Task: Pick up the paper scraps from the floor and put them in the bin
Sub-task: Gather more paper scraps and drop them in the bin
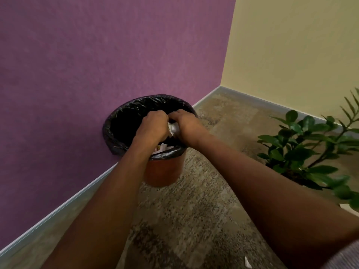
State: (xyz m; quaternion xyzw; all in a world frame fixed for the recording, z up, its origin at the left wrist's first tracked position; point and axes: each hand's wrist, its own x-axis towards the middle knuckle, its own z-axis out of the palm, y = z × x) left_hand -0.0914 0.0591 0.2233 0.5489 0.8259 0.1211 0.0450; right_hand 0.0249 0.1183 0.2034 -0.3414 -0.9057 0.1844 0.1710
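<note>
My left hand (153,126) and right hand (186,125) meet at the middle of the frame, knuckles up and fingers curled, with a wad of white paper scraps (172,128) squeezed between them. I cannot tell which hand bears more of it; only a sliver of white shows in the gap. Both hands hang over the mouth of the bin (165,171), an orange tub lined with a black bag (136,111), standing against the purple wall (97,55). More paper (163,147) already lies inside, near the front rim.

To do this well, I think I should let go only while the wad sits inside the rim, spreading my fingers downward so loose bits fall into the bag and not over the edge. One more scrap (247,262) lies on the speckled floor (194,210) at the bottom of the frame. A potted plant (310,144) stands at the right.
</note>
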